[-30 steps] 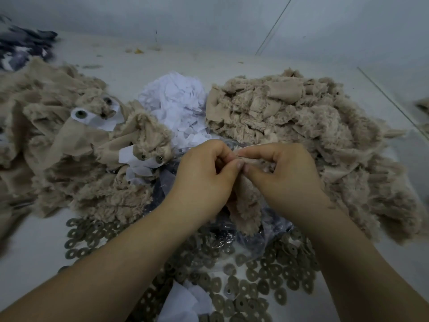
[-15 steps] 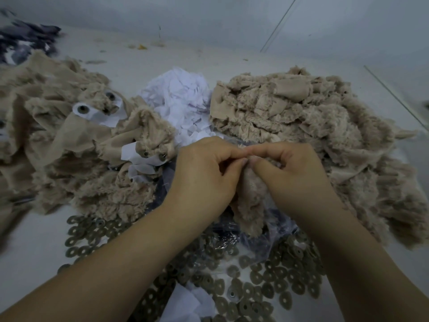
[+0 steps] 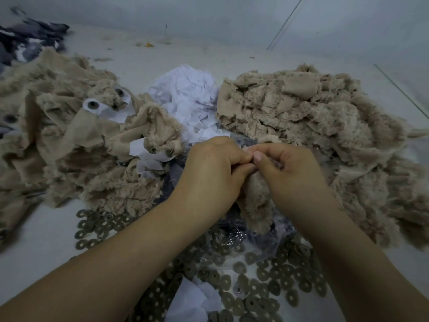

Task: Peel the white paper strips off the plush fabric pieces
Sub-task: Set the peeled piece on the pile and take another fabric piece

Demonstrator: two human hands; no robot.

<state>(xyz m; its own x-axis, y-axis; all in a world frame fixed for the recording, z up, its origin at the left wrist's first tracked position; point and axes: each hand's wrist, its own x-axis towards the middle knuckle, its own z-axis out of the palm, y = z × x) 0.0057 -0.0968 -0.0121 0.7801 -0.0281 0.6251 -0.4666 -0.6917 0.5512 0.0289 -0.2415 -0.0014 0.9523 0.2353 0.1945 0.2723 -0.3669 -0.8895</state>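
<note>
While pinched: two hands [image 3: 250, 173], one plush piece [image 3: 257, 203].

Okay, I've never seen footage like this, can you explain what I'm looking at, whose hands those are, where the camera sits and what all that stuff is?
There is no machine here. The camera is worn on a person's head and looks down at their own bare hands. The left hand and right hand meet and pinch the top of one beige plush piece, which hangs between them. On the pale surface lie a plush heap with white strips still attached, a pile of white paper scraps, another plush heap and many small flat rings. Whether a strip is between the fingers is hidden.
</note>
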